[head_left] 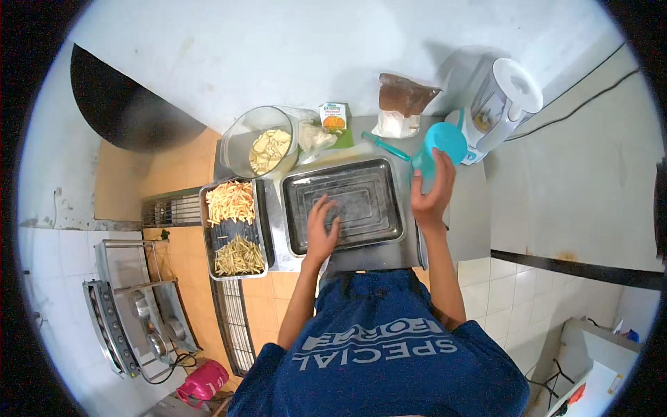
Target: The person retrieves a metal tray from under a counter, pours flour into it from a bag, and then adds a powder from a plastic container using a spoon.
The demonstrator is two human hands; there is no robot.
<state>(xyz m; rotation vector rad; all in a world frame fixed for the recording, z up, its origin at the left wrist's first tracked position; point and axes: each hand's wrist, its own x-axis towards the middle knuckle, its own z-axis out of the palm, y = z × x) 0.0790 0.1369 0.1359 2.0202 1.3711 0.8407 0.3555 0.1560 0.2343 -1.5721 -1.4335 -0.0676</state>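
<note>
We have one empty metal baking tray (344, 205) on the steel counter (455, 222) in front of us, its long axis running left to right across our body. Our left hand (322, 228) rests flat on the tray floor near its front left corner, fingers spread and gripping nothing. Our right hand (432, 196) is closed around one turquoise plastic cup (438, 149), which stands tipped at the tray's far right corner, just outside the rim, its mouth facing up and away from us. So the tray lies to the left of the cup hand and directly under the left hand; the left hand is the nearer one to the tray's middle, while the right one sits at its right edge.

Just left of this tray stands a second, narrower tray (234, 228), long axis running away from us, holding two heaps of cut potato sticks (231, 201), one at the far end and one at the near end. Beyond it is one clear bowl (260, 139) with pale slices inside. Along the wall we count one small carton (333, 115), one brown paper bag (403, 101), one turquoise utensil (384, 146) lying flat, and one white blender (501, 104) to the right of the cup.
</note>
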